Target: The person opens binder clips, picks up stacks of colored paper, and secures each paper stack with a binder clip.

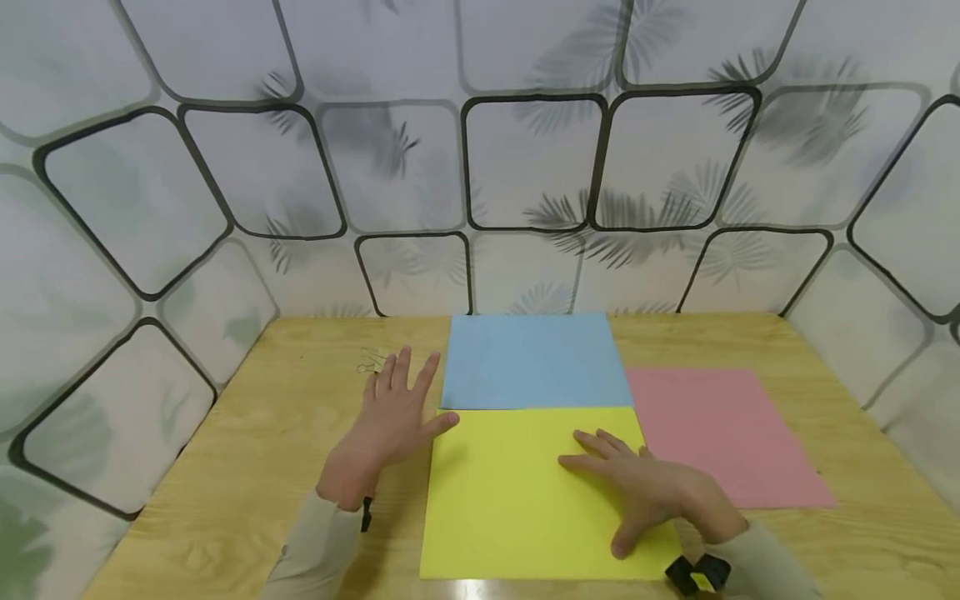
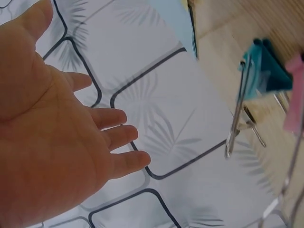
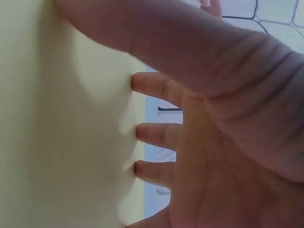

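The yellow sheet (image 1: 510, 504) touches the spread fingertips of the right hand (image 1: 651, 490) from below, with the blue sheet (image 1: 534, 363) ahead of them, the pink sheet (image 1: 727, 442) to their right, the left hand (image 1: 390, 421) straight-fingered, and, apparently, binder clips (image 2: 266, 73) near its fingertips.

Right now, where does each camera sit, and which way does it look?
Head: on the person's head, facing forward and down at the yellow sheet, blue sheet and pink sheet; left hand, right hand and sleeves show.
Left wrist: on that wrist, facing past the palm side of the left hand toward the leaf-patterned backdrop and teal binder clip.
Right wrist: on that wrist, facing the yellow sheet; the right hand shows.
Head and right wrist share the right hand and yellow sheet.
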Demonstrator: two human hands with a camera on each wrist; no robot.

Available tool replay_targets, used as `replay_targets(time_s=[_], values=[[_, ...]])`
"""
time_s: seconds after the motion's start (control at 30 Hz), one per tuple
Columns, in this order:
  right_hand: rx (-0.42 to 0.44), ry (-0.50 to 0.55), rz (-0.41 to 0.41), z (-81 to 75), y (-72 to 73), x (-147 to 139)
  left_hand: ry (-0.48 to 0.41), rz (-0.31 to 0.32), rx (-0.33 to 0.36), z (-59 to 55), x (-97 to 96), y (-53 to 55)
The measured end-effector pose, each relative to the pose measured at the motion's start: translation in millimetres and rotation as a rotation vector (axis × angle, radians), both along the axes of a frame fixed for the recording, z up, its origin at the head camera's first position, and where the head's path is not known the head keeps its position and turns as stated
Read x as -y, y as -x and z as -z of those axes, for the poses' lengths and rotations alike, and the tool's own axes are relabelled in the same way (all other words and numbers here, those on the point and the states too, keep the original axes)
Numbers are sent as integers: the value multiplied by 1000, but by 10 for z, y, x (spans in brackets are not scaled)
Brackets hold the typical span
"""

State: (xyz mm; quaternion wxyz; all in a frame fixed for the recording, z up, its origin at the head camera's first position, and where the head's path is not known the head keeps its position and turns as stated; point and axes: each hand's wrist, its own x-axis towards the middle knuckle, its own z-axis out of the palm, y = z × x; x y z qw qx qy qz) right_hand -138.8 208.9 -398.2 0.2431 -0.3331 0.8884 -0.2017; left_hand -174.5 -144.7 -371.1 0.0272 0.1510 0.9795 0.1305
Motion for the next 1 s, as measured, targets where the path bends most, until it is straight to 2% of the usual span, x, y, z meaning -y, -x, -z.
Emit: replay_targets(time_s=[0.23, 0.4, 0.57, 0.73, 0.83, 1.0], values=[[60, -52, 37, -5, -31, 124, -47, -33, -22, 34, 267, -155], [41, -51, 39, -17, -75, 86, -55, -79, -27, 4, 541, -225], [24, -42, 65, -1, -94, 36, -71, -121, -8, -104, 744, -214], [6, -11, 66, 12, -85, 48, -78, -130, 23, -207, 827, -170], [6, -10, 65, -2, -67, 70, -76, -129, 60, -215, 853, -164], [21, -13, 66, -15, -46, 111, -67, -139, 128, -163, 902, -159]])
